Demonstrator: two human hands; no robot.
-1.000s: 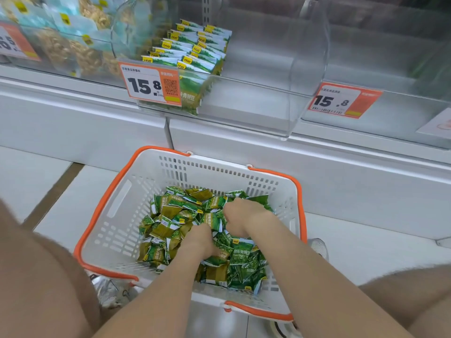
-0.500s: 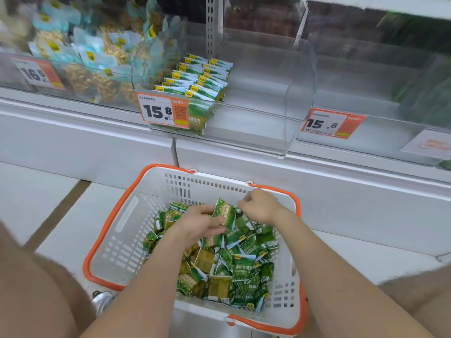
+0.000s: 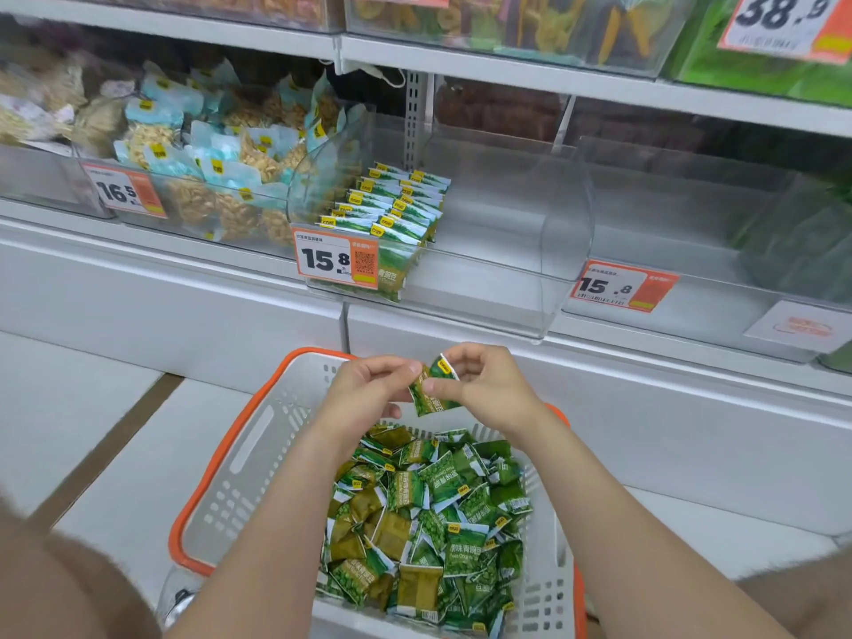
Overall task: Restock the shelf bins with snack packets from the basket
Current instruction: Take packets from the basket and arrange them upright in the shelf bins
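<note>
A white basket with an orange rim [image 3: 239, 449] sits on the floor, its right half heaped with small green snack packets [image 3: 428, 514]. Above the basket's far end, my left hand [image 3: 369, 394] and my right hand [image 3: 484, 385] both pinch a few green packets [image 3: 431, 389] held between them. Straight ahead is a clear shelf bin [image 3: 544, 251] with a 15.8 price tag [image 3: 336, 260]. Two neat rows of the same green packets [image 3: 396, 209] fill its left side; its right side holds nothing.
A bin of pale blue nut packets [image 3: 207, 177] stands to the left with a 16.5 tag. A clear bin [image 3: 691, 251] on the right carries another 15.8 tag. Shelves above hold other snacks. A white base panel [image 3: 184, 306] runs under the bins. My knees frame the basket.
My hands came up out of the heap in the basket, bringing a few green packets with them. The view has tilted up toward the shelf.
</note>
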